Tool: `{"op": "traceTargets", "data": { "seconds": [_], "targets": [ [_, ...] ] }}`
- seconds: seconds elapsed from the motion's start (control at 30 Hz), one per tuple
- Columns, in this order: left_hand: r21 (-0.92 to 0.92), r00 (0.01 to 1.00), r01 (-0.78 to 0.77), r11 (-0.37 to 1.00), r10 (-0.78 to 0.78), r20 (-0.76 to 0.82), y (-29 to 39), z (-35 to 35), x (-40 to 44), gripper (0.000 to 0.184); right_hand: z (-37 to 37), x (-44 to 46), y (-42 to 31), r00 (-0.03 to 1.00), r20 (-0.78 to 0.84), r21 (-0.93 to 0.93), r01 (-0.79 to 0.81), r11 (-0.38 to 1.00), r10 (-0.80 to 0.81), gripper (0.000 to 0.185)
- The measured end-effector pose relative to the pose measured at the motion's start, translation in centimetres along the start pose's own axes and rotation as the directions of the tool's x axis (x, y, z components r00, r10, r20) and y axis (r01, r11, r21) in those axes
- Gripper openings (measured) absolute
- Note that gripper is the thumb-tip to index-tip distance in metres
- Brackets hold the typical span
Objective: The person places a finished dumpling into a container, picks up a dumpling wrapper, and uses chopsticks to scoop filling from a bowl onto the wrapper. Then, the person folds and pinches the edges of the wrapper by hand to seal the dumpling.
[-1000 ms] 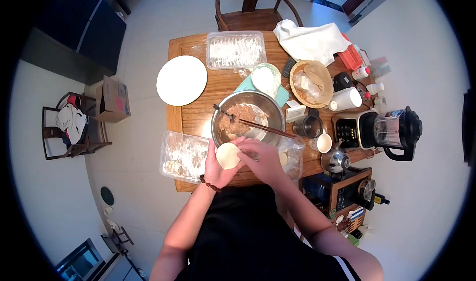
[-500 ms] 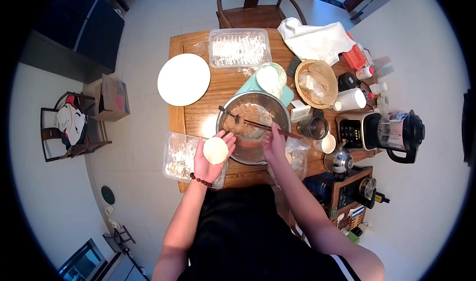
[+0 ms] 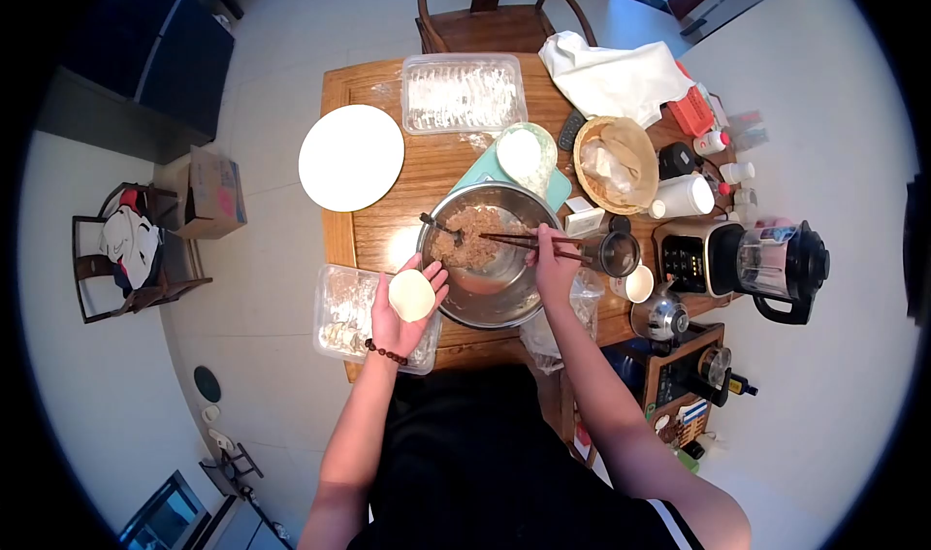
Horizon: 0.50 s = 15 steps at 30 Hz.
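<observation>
A round, pale dumpling wrapper (image 3: 412, 296) lies on the upturned palm of my left hand (image 3: 392, 325), its fingers stretched toward the bowl. My right hand (image 3: 555, 271) is closed around dark chopsticks (image 3: 514, 240), whose tips reach into the minced filling (image 3: 476, 249). The filling sits in a large metal bowl (image 3: 493, 319), mostly on its left side. A dark-handled utensil (image 3: 438, 224) rests in the filling against the bowl's left rim. Below my left hand is a clear plastic tray (image 3: 335, 309) with floury, pale pieces inside.
A white plate (image 3: 351, 158) and a floured tray (image 3: 464, 94) lie beyond the bowl. A container of white flour (image 3: 525, 152) stands on a teal board. Rightward are a wicker basket (image 3: 645, 157), a glass jar (image 3: 617, 254), a kettle (image 3: 663, 313) and a blender (image 3: 781, 262).
My right hand has moved slightly up and to the right, the chopsticks now lying more level over the bowl. The wrapper stays on my left palm.
</observation>
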<state>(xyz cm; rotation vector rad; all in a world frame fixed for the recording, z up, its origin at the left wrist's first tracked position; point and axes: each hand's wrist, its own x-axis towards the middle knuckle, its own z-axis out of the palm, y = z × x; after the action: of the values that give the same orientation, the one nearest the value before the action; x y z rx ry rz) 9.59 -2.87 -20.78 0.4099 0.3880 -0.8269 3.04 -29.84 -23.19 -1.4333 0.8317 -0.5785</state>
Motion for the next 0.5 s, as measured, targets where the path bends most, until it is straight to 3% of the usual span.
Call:
{"op": "traceTargets", "data": {
  "seconds": [0.2,0.3,0.5],
  "targets": [
    [0.03,1.0,-0.009,1.0,0.009,-0.02,0.0,0.3,0.3,0.069,-0.1,0.2,0.3,0.995,0.035,-0.138,0.099,0.985,-0.095,0.026],
    [0.036,1.0,-0.006,0.999,0.007,-0.027,0.1,-0.1,0.4,0.069,-0.3,0.2,0.4,0.999,0.04,-0.055,0.023,0.998,-0.021,0.028],
    [0.024,0.999,0.023,0.999,-0.022,-0.047,0.2,-0.4,0.9,0.071,-0.1,1.3,-0.5,0.996,-0.003,-0.009,0.092,0.996,-0.092,0.031]
  ]
}}
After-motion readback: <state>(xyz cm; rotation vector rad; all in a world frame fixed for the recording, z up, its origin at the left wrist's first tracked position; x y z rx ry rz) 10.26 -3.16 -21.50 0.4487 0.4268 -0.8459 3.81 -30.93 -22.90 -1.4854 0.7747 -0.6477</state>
